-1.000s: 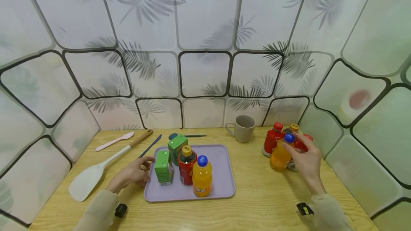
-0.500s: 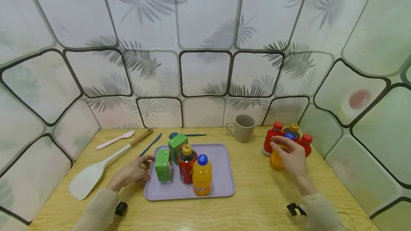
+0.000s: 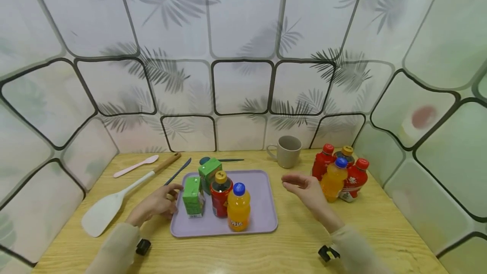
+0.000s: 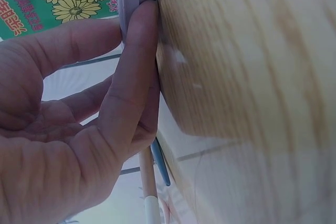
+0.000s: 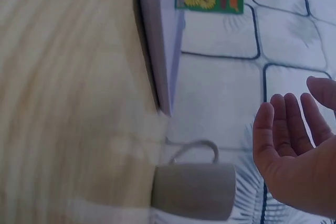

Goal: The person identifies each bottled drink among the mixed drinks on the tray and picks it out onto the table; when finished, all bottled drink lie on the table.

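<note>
My left hand (image 3: 161, 203) is at the left edge of a lilac tray (image 3: 262, 198), pinching its rim between thumb and finger in the left wrist view. Standing on the tray are two green drink cartons (image 3: 193, 198), a dark cola-like bottle with a red label and gold cap (image 3: 220, 195), and an orange soda bottle with a blue cap (image 3: 238, 210). My right hand (image 3: 308, 191) holds nothing, its fingers loosely bent, over the table between the tray and a bottle group. In that group, another orange soda bottle (image 3: 333, 181) stands in front of red bottles (image 3: 355, 179).
A grey mug (image 3: 288, 152) stands near the back wall. Along the left lie a white spatula with a wooden handle (image 3: 108, 210), a pink spoon (image 3: 135, 167) and a blue utensil (image 3: 179, 171). Behind the tray lies a dark blue spoon (image 3: 228, 160). Patterned curtains (image 3: 243, 88) enclose the table.
My right hand has let go of the orange soda bottle at the right and moved left toward the tray. The bottle stays with its group. The left hand keeps its place.
</note>
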The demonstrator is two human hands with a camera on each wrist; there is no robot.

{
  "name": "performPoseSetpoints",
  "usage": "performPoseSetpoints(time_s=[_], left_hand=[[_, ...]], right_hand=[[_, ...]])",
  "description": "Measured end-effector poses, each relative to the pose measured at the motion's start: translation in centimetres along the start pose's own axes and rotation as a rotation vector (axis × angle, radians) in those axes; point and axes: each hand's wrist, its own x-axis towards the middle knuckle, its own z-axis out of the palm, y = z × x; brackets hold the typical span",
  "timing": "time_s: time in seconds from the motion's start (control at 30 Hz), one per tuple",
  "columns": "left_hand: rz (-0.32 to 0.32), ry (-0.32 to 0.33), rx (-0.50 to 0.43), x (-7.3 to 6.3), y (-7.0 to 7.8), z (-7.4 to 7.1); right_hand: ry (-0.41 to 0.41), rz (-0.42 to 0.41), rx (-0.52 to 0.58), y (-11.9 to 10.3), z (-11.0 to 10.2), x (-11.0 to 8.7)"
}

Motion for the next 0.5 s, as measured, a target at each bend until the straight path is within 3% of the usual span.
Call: performPoseSetpoints(time_s=[0.1,0.33,0.5], left_hand=[[-0.001,-0.007,-0.007,-0.1,0.0,0.1],[-0.002,0.001,-0.012,0.1,-0.1,0.1],[0.003,0.008,-0.01,0.1,-0.2,0.0]], right_hand=[[-0.065,0.024,0.037,0.3,1.2,0.0],[-0.154,-0.047,0.098,0.3,3.2,0.4],[-0.241,-0.033,0.118,0.0,4.7,0.1]])
